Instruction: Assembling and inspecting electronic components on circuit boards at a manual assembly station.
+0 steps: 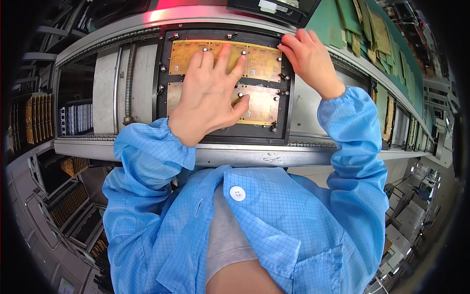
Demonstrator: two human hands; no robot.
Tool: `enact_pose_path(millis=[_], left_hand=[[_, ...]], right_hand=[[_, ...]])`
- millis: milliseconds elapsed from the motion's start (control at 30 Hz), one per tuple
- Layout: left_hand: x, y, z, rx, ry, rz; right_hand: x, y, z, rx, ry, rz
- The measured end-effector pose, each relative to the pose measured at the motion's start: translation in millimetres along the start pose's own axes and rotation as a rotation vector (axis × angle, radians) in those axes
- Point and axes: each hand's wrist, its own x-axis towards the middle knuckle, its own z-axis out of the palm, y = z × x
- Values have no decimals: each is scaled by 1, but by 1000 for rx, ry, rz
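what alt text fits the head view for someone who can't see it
A left hand lies flat with fingers spread on thin yellow boards in a black tray on a conveyor, while the right hand touches the tray's upper right corner.

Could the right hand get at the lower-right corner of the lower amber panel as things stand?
Probably yes. The right hand is at the black tray's top right corner, and the left hand lies flat across the panels' middle, leaving the lower panel's right corner uncovered.
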Motion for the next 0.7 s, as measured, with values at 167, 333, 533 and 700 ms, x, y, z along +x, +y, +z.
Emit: enact_pose_path(millis=[167, 333, 533, 700], left_hand=[[7, 2, 3, 49, -20, 30], [3, -1, 3, 61, 13, 23], [-1, 1, 3, 20, -76, -1], [-7, 5, 3, 17, -88, -17]], right_hand=[[20, 3, -7, -59, -95, -72], [25, -25, -5, -78, -168, 261], [43, -32, -5, -130, 43, -57], [71, -42, 28, -215, -21, -232]])
